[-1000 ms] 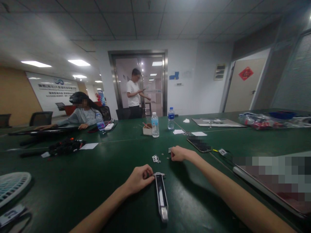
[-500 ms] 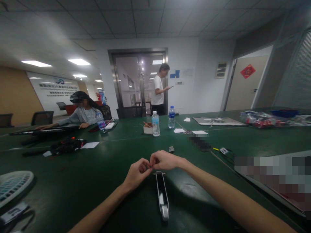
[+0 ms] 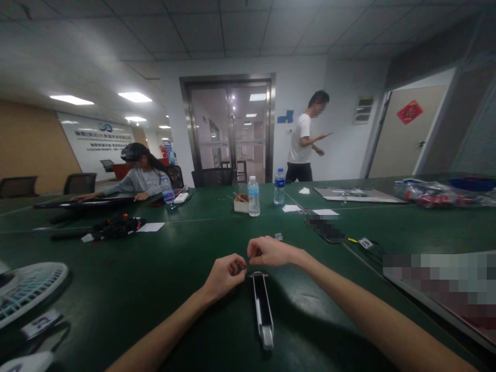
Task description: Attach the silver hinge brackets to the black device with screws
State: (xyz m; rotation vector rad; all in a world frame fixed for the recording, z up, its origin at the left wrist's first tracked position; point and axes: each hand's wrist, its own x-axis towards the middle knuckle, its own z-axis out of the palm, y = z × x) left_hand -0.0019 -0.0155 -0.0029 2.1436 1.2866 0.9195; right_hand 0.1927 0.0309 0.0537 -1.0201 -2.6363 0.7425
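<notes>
My left hand (image 3: 225,275) is closed in a pinch, thumb against curled fingers, just left of the far end of a long narrow metal-sided object (image 3: 259,305). Whatever lies between those fingertips is too small to make out. My right hand (image 3: 270,251) hovers beyond that same end, wrist bent, its fingers curled down and pinched together; their tips are partly hidden. A small gap separates the two hands. The metal-sided object lies on the green table, its silver block end towards me and a thin crosspiece at its far end. Behind my right hand sits a small grey piece (image 3: 278,236).
Two water bottles (image 3: 253,196) (image 3: 279,187) and a small box (image 3: 241,203) stand further back. A dark phone-like slab (image 3: 324,229) lies to the right, a white fan grille (image 3: 34,289) to the left. One person (image 3: 141,175) sits across; another (image 3: 304,137) walks behind.
My hands have drawn slightly apart; their fingertips were together before. The view has turned a little left. The standing person has walked to the right.
</notes>
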